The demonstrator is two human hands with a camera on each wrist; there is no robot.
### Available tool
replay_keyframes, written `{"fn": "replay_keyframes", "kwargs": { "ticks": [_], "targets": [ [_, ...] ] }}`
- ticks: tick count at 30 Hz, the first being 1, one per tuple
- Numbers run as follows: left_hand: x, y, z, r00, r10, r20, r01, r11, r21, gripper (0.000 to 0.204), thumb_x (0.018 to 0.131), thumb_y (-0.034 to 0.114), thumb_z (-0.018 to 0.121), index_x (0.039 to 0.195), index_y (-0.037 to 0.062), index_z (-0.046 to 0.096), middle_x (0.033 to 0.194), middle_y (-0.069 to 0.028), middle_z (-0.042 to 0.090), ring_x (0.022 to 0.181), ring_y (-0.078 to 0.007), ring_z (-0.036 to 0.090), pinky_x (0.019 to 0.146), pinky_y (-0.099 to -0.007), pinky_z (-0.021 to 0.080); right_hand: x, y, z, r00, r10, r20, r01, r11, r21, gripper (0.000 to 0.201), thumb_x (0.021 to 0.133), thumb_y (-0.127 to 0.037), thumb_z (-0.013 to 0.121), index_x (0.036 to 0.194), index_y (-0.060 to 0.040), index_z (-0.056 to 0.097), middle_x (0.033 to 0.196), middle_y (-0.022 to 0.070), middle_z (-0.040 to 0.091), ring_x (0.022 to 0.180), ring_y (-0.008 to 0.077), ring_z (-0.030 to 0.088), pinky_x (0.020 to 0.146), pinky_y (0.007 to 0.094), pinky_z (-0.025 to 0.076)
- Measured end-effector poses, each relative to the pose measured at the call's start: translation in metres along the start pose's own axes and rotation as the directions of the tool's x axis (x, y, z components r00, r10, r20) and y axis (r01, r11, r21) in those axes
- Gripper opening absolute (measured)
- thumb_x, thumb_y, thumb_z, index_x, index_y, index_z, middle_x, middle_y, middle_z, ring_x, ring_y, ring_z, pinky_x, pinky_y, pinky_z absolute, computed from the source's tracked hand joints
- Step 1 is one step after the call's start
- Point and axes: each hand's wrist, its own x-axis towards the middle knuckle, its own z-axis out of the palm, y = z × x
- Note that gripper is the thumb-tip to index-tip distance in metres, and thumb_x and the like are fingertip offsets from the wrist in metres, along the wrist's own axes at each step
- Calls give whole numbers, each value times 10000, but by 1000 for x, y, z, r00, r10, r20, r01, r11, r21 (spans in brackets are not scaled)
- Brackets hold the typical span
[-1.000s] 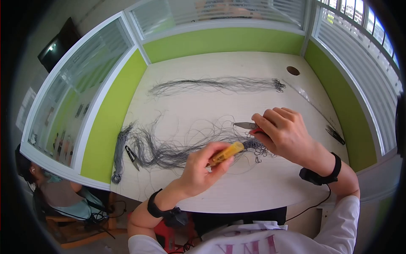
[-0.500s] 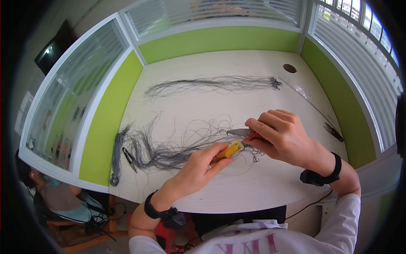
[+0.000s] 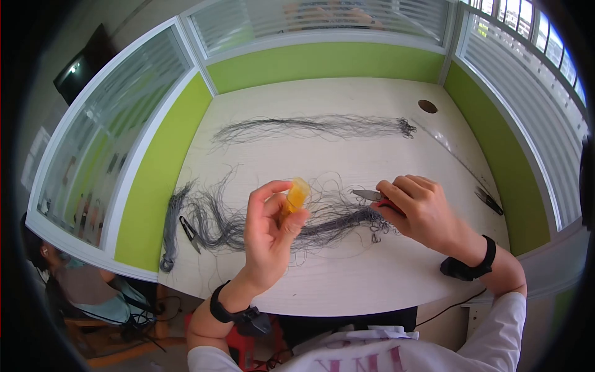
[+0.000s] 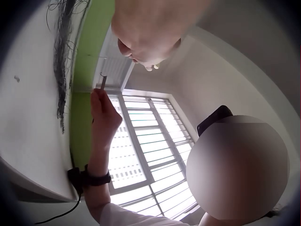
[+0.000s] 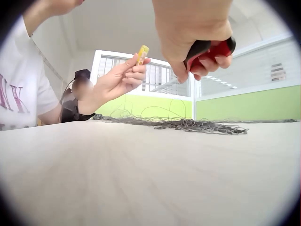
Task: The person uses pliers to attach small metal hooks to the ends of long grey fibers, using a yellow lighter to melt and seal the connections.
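Note:
My left hand (image 3: 269, 229) is raised over the table with a small yellow tube (image 3: 297, 195) pinched between thumb and fingers. The tube's paler end points up. In my right hand (image 3: 421, 208) are red-and-black-handled scissors (image 3: 370, 194), their grey pointed end aimed left. A small dark hook (image 4: 103, 74) shows at that tip in the left wrist view. Below both hands lies a long bundle of dark thin lines (image 3: 232, 232), with many small hooks (image 3: 379, 223) bunched at its right end. In the right wrist view the red handle (image 5: 218, 48) fills the curled fingers.
Another bundle of lines (image 3: 310, 124) lies farther back. Black thread snips (image 3: 189, 234) and a short grey bundle (image 3: 170, 235) lie at the left edge. A clear ruler (image 3: 449, 147) and dark snips (image 3: 489, 201) lie at right. Green partitions (image 3: 328, 61) enclose the table.
My left hand has drawn away to the left from the scissors' tip and turned the yellow tube more upright. The right hand has shifted slightly right, still holding the scissors.

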Motion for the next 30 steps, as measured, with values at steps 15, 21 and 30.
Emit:
{"fn": "replay_keyframes", "kwargs": {
  "ticks": [15,21,30],
  "targets": [
    [-3,-3,5,895,83,439,-305,832,464,326,875,138,683,1129,-7,538,966,-105,650,795,-152,650,660,-277,543,16,4,10,996,-63,-65,62,998,-8,247,756,-162,732,913,-41,586,711,48,549,602,212,561,541,331,462],
    [9,-10,-6,991,-95,-99,115,970,212,261,929,118,615,1123,-22,510,956,-97,634,796,-100,581,671,-243,488,-1,-14,-5,992,-123,-39,123,992,-13,288,741,-142,737,960,-15,598,707,45,523,597,181,545,541,304,467],
    [-2,-18,5,860,-28,510,-321,748,582,255,894,165,643,1062,-17,578,879,-136,582,692,-258,580,626,-327,482,12,-9,0,982,-174,-73,168,982,-89,300,705,-176,755,912,-29,595,697,32,514,615,169,549,510,318,425]
  ]
}}
